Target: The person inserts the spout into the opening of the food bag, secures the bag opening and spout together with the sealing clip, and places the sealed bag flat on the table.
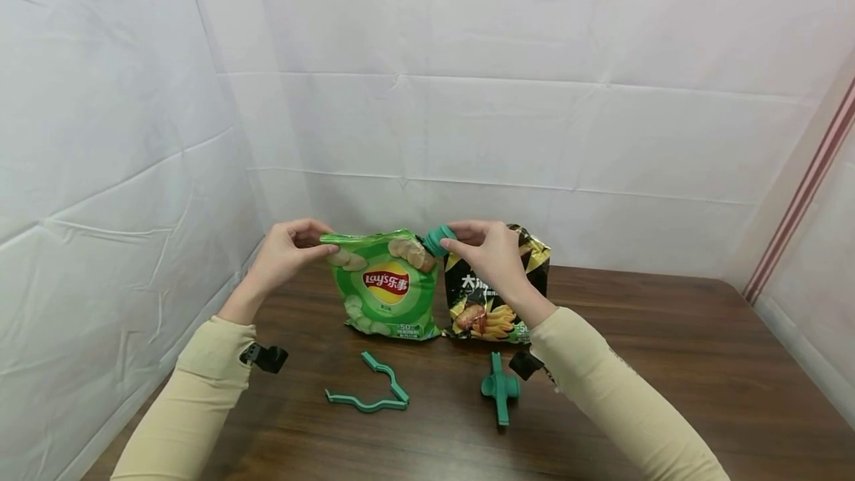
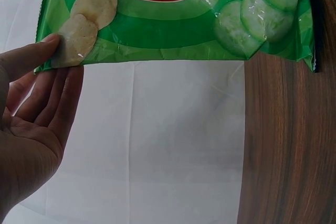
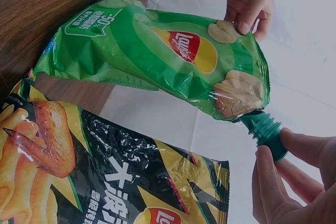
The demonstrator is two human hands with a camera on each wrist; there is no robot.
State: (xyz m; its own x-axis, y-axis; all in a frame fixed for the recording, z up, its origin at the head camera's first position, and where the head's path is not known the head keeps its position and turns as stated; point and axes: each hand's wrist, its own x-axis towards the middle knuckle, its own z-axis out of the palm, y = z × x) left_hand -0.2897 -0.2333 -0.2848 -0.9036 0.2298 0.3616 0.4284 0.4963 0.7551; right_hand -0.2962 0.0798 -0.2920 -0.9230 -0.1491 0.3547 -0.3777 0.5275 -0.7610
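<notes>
A green Lay's chip bag stands upright on the table. My left hand pinches its top left corner between thumb and fingers, as the left wrist view also shows. Thumb and fingers of my right hand grip a green ribbed spout piece at the bag's top right corner. In the right wrist view its narrow end meets the bag's edge; whether it goes inside cannot be told. Right beside stands a black chip bag, partly behind my right hand.
On the wooden table, a green hinged bag clip lies unfolded in front of the bags. To its right is another green clip with a round middle. White cloth hangs behind and at the sides.
</notes>
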